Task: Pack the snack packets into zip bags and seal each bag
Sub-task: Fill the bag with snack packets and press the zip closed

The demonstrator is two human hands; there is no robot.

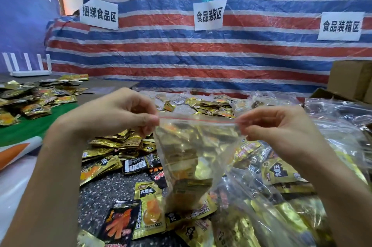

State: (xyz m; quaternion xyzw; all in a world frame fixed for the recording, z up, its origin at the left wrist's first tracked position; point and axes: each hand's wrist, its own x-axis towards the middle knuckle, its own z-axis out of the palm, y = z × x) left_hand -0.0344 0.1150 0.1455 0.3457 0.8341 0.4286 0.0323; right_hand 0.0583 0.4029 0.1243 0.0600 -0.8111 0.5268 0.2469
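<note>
Zip bag hung in the air, loaded with gold snack packets. Left hand pinched one end of the red zip strip, right hand the other. Strip ran level between both pinches; sealing likely means sliding fingers along it.

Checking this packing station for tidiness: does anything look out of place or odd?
A white router sits at the far left beside loose gold snack packets, which is odd for a food-packing station. The held zip bag looks intact.
</note>
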